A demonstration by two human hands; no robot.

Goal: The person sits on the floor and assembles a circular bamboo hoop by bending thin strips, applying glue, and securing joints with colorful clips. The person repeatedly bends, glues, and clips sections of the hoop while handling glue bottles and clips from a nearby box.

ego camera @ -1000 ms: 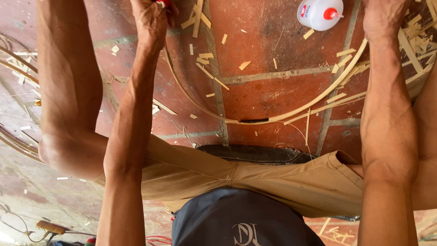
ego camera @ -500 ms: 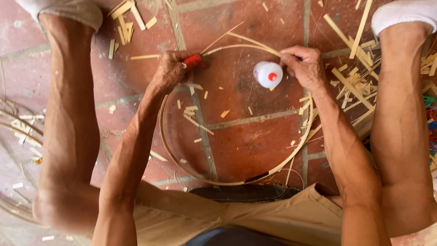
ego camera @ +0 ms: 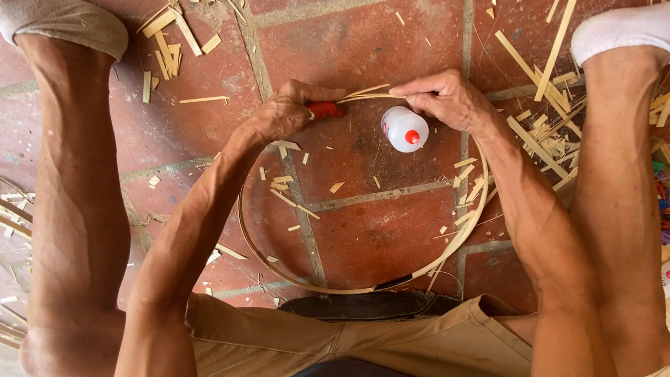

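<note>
**A:** Two hands on one thin bamboo hoop (ego camera: 363,287), lying flat on the red tile floor (ego camera: 391,230) between the person's legs. The loose strip ends overlap at the far side, right between the hands. The left hand (ego camera: 283,115) is closed around a small red-handled tool (ego camera: 325,109), the rest of which is hidden. The right hand (ego camera: 447,98) pinches the strip ends with thumb and fingertips pressed together.

**B:** What's the white thing?

**A:** It's a small white squeeze bottle with a red cap (ego camera: 404,129), just under the right hand, inside the hoop. Bamboo offcuts (ego camera: 530,139) are scattered beyond the right hand, with more past the left.

**B:** Risky bit?

**A:** I'd say the strip is under tension, so if that pinch slackens the ends could spring apart. The tool could also split the thin strip, and a wrist could knock over the bottle.
</note>
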